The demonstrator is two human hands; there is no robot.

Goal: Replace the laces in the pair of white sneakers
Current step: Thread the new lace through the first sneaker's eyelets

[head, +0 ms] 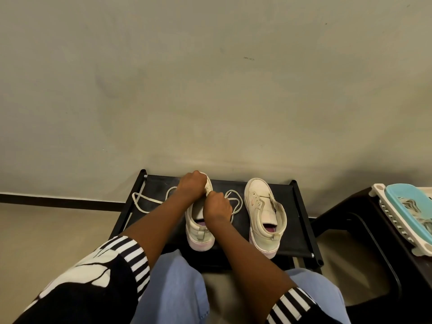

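Observation:
Two white sneakers stand toes-away on a low black rack (301,239). My left hand (191,184) grips the toe end of the left sneaker (198,232). Over that shoe's eyelets, my right hand (217,206) is closed, pinching a white lace (237,203) that loops out to the right. Another white lace (145,202) trails over the rack's left side. The right sneaker (264,213) stands alone, unlaced, its tongue showing. My hands hide the left shoe's eyelets.
A grey wall rises right behind the rack. At the right, a black stool (364,220) carries a white tray with a blue basin (406,206). My knees in blue jeans (177,284) sit just in front of the rack. Beige floor lies to the left.

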